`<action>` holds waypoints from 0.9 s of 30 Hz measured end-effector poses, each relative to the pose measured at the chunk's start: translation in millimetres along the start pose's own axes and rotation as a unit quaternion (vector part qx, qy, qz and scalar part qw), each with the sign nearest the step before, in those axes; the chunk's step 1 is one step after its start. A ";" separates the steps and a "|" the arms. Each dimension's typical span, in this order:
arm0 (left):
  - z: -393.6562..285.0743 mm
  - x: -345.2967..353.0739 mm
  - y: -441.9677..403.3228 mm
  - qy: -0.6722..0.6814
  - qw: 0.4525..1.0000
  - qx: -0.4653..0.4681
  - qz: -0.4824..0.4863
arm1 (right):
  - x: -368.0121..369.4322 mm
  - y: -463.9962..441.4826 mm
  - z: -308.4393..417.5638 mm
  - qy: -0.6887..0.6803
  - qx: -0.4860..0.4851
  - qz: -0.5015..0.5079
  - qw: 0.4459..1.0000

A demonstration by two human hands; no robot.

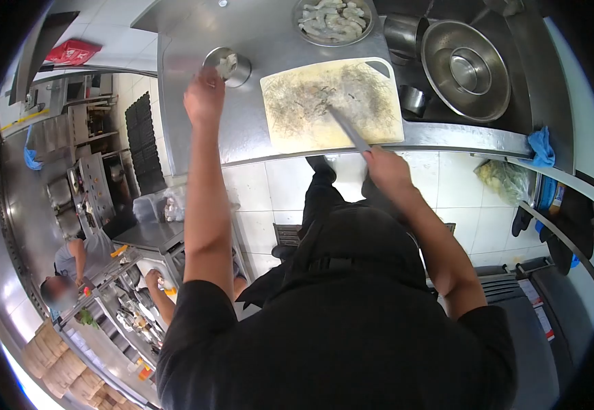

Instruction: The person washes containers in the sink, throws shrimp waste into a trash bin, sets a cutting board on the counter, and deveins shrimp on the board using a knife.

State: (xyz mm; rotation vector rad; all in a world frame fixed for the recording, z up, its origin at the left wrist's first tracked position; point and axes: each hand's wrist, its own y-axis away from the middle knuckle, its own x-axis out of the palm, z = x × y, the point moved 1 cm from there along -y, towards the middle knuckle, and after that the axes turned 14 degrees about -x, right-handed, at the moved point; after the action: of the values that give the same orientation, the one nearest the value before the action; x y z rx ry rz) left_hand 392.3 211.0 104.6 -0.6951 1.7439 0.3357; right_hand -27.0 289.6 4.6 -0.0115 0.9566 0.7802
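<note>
My right hand point(389, 171) is wrapped round the handle of a knife point(349, 128). The blade lies over the worn, pale cutting board point(297, 102), its tip near the middle among dark scraps. At the left, my left hand point(204, 99) is at the near rim of a round metal container point(240, 72), fingers curled together. Whether anything is between those fingers I cannot make out. Whitish pieces that look like peeled shrimp point(226, 65) lie inside the container. Beyond the board stands a metal bowl point(308, 39) heaped with raw shrimp point(334, 19).
Right of the board, a wide metal basin point(437, 92) holds a smaller bowl point(471, 68). Metal pots point(403, 37) stand beside it. A blue cloth point(541, 146) hangs at the counter's right edge. Another person point(78, 256) is at the lower left, behind a worktop with utensils.
</note>
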 end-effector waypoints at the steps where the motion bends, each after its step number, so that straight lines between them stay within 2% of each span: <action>1: -1.6 1.2 -10.2 -0.011 1.000 -0.004 0.001 | -4.6 3.9 -3.7 0.016 0.012 -0.011 1.000; 4: -17.2 23.2 -12.7 -0.054 0.997 -0.002 0.056 | -11.6 15.1 -20.2 0.041 0.018 -0.066 0.997; 8: -62.6 75.3 47.2 0.018 0.971 0.118 0.209 | -19.8 22.4 -23.5 0.040 0.016 -0.107 0.993; 10: -84.5 94.7 71.5 -0.005 0.929 0.285 0.237 | -23.1 19.0 -20.9 0.038 0.014 -0.106 0.994; 13: -95.5 113.0 93.1 -0.029 0.932 0.242 0.270 | -24.9 14.9 -12.7 0.031 0.012 -0.091 0.995; 16: -86.0 114.0 100.3 -0.005 0.958 0.184 0.220 | -28.1 10.9 -8.7 0.014 0.000 -0.082 0.997; 19: -64.8 120.2 105.8 0.124 0.953 -0.043 0.274 | -29.9 6.8 -2.5 -0.027 -0.014 -0.059 0.998; 22: -52.3 116.9 119.9 0.132 0.965 -0.057 0.219 | -28.6 -8.3 5.2 -0.069 -0.016 -0.016 0.997; 25: -55.1 112.5 131.0 0.120 0.964 -0.075 0.225 | -27.7 -31.9 10.9 -0.096 -0.022 0.010 0.995; 27: -55.3 111.0 131.1 0.096 0.978 -0.039 0.180 | -28.3 -49.3 16.5 -0.095 -0.033 0.011 0.995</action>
State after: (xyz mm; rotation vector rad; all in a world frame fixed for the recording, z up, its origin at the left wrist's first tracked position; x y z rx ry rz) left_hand 252.4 251.9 -1.7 -0.4768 2.0525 0.6041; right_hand 5.3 242.3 19.5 0.0160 0.7515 0.8186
